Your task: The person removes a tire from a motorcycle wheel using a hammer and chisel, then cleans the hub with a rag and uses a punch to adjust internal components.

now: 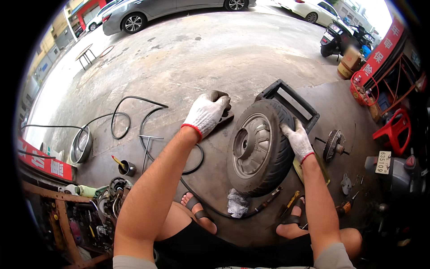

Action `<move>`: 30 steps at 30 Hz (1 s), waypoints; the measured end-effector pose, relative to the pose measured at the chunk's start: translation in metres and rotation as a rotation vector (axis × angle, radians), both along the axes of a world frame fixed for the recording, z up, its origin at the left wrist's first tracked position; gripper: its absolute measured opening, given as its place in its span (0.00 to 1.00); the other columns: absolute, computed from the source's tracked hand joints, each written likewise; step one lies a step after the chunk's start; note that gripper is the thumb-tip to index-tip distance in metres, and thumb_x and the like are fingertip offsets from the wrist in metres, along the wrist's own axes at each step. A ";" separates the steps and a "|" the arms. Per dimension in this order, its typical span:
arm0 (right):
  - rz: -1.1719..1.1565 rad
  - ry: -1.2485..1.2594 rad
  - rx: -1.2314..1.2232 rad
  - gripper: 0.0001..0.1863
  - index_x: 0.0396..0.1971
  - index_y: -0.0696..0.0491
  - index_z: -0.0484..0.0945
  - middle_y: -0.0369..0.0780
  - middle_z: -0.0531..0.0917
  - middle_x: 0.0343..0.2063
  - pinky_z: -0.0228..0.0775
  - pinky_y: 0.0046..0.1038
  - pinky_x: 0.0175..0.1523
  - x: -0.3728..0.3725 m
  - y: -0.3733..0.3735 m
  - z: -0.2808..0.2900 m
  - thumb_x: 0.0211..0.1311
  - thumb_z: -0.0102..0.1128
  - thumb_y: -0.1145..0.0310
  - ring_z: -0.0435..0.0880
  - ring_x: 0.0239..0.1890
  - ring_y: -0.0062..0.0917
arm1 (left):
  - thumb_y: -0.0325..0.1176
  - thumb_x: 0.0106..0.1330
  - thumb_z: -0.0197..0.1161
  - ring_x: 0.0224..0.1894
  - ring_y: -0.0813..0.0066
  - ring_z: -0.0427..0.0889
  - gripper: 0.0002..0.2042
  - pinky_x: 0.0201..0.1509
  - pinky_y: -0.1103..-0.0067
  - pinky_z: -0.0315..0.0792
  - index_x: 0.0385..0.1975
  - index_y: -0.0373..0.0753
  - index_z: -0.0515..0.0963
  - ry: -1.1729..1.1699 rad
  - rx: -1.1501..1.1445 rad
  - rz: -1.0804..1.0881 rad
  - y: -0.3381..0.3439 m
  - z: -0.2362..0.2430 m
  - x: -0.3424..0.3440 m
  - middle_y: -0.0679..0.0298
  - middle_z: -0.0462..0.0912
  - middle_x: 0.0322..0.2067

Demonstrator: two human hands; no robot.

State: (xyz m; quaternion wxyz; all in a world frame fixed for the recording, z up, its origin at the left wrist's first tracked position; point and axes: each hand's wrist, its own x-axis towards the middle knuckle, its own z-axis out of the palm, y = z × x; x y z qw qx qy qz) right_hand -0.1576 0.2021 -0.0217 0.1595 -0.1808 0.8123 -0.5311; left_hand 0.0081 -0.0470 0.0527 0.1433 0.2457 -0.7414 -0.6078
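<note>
My left hand [208, 114], in a white red-cuffed glove with darkened fingertips, is closed, raised left of a scooter wheel [251, 148]; a dark flat piece [224, 122] shows below its fingers, and what it grips is hard to make out. My right hand [295, 136], gloved alike, grips the right side of the wheel's black tyre [273, 175]. The wheel stands upright, its metal rim facing left. A black rectangular metal frame [308, 120] is behind it, and a yellowish plate [323, 177] partly shows below my right hand. Crumpled wrapping [237, 207] lies below the tyre.
A hose [148, 105], steel basin [81, 148], T-handle tool [150, 137] and cup [127, 169] lie left. A hub [334, 148], drill [344, 207], red stool [398, 134] and scooter [340, 40] are right. Engine parts [101, 201] fill the lower left. Cars [165, 11] are parked beyond.
</note>
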 end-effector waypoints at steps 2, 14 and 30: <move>0.041 -0.129 -0.108 0.41 0.68 0.70 0.57 0.53 0.75 0.60 0.66 0.27 0.65 -0.029 0.020 -0.024 0.62 0.65 0.62 0.76 0.60 0.33 | 0.38 0.70 0.55 0.41 0.68 0.85 0.19 0.47 0.75 0.77 0.51 0.29 0.78 -0.047 -0.164 0.009 -0.016 -0.012 0.009 0.51 0.86 0.41; -0.005 -0.361 -0.274 0.22 0.61 0.63 0.70 0.43 0.82 0.52 0.73 0.30 0.59 -0.060 0.070 -0.057 0.70 0.51 0.70 0.82 0.51 0.29 | 0.42 0.68 0.55 0.51 0.50 0.81 0.18 0.56 0.66 0.74 0.47 0.34 0.80 -0.193 -0.613 0.027 -0.038 -0.027 0.040 0.45 0.83 0.46; -0.029 -0.155 -0.187 0.28 0.65 0.66 0.64 0.45 0.80 0.54 0.73 0.26 0.58 -0.046 0.035 -0.047 0.68 0.54 0.71 0.81 0.51 0.28 | 0.41 0.68 0.55 0.49 0.48 0.82 0.17 0.54 0.64 0.74 0.46 0.34 0.80 -0.151 -0.640 0.070 -0.040 -0.022 0.045 0.44 0.84 0.43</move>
